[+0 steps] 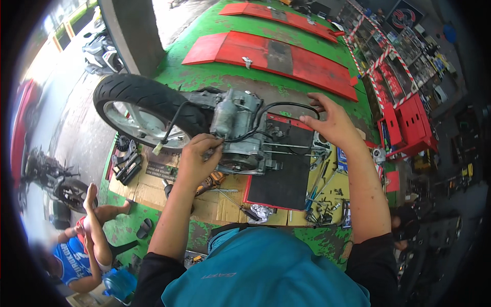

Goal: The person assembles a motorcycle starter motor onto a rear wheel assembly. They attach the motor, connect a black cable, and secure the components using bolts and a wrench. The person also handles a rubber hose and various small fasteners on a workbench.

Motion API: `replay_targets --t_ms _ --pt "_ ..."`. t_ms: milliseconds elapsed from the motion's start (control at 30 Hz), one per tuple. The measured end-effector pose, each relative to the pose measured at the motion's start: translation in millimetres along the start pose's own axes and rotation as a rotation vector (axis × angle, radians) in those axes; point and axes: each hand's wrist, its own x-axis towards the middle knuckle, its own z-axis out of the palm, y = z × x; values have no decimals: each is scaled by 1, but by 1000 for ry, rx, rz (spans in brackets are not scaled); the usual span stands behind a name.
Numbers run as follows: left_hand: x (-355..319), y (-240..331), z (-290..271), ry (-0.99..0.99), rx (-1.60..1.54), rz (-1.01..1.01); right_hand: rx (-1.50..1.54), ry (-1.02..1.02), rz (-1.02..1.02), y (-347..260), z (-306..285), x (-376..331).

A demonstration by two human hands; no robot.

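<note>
The scooter engine unit (240,128) lay on the green floor (204,71) straight ahead of the person, its long axis running left to right, with the rear wheel (146,105) still fitted at the left end and the cylinder end toward the right. The left hand (199,156) was the nearer one to the casing: its fingers were bent and pressed against the lower front edge of the engine, seemingly pinching a small part or cable there, though what exactly could not be made out. The right hand (330,120) reached further out and to the right, fingers curled around the black hose (286,106) that looped over the top of the engine.

Under the engine sat flattened brown cardboard (153,192) and a black mat with a red border (281,179). A dark rectangular label (161,170) with pale print lay on the cardboard below the wheel. Loose hand tools (322,197) were scattered at the right of the mat. Beyond the engine, two long red ramps (271,56) lay across the floor, and red shelves (406,123) edged with red-and-white striped tape stood at the right. A seated person in blue (76,256) was at the lower left.
</note>
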Motion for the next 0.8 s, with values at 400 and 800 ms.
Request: replay_targets --t_ms 400,800 --pt "7 8 2 -70 69 -164 563 502 436 165 -4 -190" --pt "10 16 -3 -142 113 -381 563 596 648 281 68 -369"
